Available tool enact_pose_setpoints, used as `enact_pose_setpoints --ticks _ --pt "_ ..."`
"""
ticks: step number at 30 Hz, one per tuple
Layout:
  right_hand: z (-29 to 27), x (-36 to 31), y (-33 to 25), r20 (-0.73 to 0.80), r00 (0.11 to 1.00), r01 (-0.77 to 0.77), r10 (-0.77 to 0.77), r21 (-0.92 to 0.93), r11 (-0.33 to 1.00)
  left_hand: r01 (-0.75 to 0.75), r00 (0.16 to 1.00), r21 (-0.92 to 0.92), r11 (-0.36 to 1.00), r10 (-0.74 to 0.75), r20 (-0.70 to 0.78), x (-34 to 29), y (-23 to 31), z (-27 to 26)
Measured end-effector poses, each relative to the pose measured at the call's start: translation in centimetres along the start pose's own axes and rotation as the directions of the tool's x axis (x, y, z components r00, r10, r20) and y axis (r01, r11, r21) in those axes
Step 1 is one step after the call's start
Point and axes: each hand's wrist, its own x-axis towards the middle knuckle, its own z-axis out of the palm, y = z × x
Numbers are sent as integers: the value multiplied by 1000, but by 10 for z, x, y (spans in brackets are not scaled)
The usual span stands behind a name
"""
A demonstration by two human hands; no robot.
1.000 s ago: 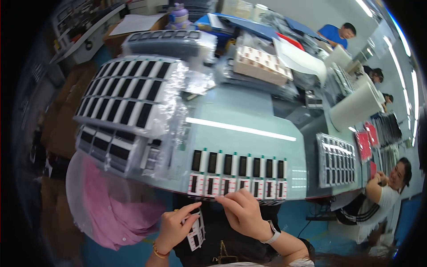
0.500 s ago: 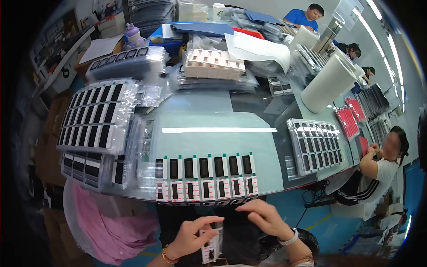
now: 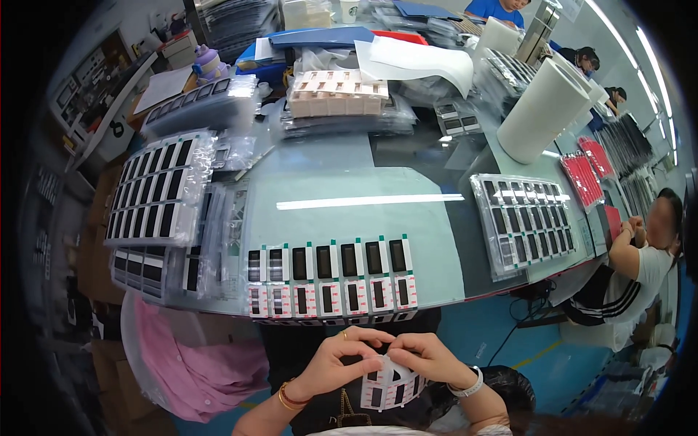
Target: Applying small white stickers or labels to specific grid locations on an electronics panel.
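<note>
In front of my body, below the table edge, my left hand (image 3: 345, 361) and my right hand (image 3: 427, 357) pinch a bent white sheet (image 3: 387, 399) with black rectangles and red print. It curves between them, and my fingers cover its upper edge. On the table beyond, white strips with black rectangular panels (image 3: 349, 260) and green tabs stand in a row. Below each panel is a smaller black rectangle on white, red-printed backing (image 3: 353, 296). The row reaches the near edge and continues over it.
Stacked trays of black panels (image 3: 153, 190) lie at left, another tray (image 3: 522, 227) at right. Beige trays (image 3: 338, 94) and a large white roll (image 3: 542, 112) stand farther back. Pink cloth (image 3: 211, 367) fills a bin at lower left. A seated co-worker (image 3: 649, 269) is at right.
My right hand has come in to the left and now grips the sheet alongside my left hand. The sheet has turned and spread into a curve. The view has shifted slightly.
</note>
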Motion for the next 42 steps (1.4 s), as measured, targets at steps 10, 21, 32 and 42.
enact_pose_setpoints --ticks 10,21,32,42 --pt "-5 -10 -19 -149 914 334 -377 -250 909 59 998 204 977 -52 -40 -3 -5 18" --pt "-63 4 -36 -488 806 385 -334 4 923 144 971 44 989 -132 -197 0 -5 11" --pt "-112 112 -35 -236 958 146 -161 -81 986 21 994 645 764 56 -98 45 5 26" --pt "-115 117 -32 -219 968 105 -123 -94 990 66 997 814 577 -7 -76 70 0 19"
